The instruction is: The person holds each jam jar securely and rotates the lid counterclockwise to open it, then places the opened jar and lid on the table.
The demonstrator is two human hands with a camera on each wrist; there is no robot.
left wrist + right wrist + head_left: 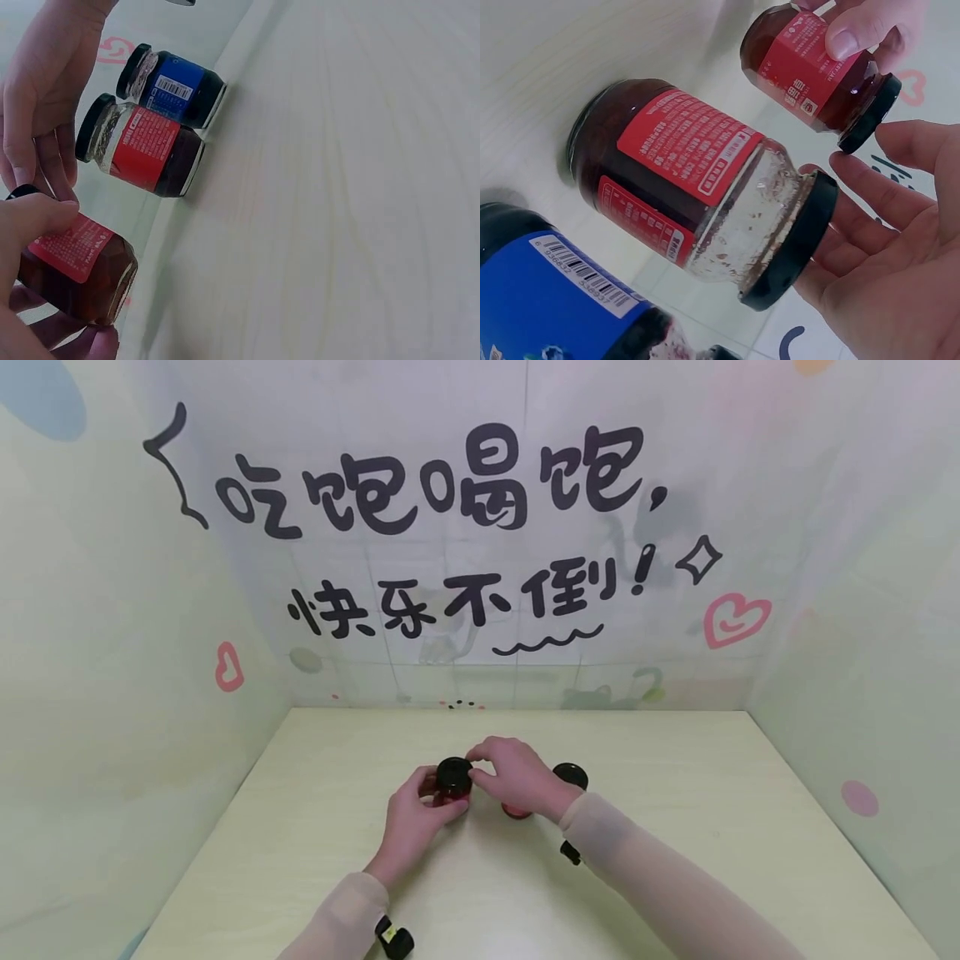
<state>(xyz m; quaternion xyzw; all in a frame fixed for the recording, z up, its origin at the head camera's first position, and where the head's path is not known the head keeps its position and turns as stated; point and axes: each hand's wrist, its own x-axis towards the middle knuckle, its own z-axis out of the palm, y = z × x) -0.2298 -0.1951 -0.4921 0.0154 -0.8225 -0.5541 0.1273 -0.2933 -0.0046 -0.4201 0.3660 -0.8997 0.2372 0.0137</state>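
My left hand (416,814) grips a glass jar (82,262) with a red label, dark red contents and a black lid (454,775). Thumb and fingers wrap the jar's sides, the thumb across its label. Beside that lid is my right hand (517,772), its fingers loosely extended; the thumb and forefinger tips come right up to the lid's rim in the right wrist view. A second red-labelled jar (675,150), dark below and clear glass above, stands close by this hand. The head view shows only its lower part, under the right hand.
A blue-labelled jar (176,86) with a dark lid stands to the right of the second red jar, partly behind my right wrist in the head view. The pale wooden table (300,860) meets printed fabric walls (112,693) at the back and sides.
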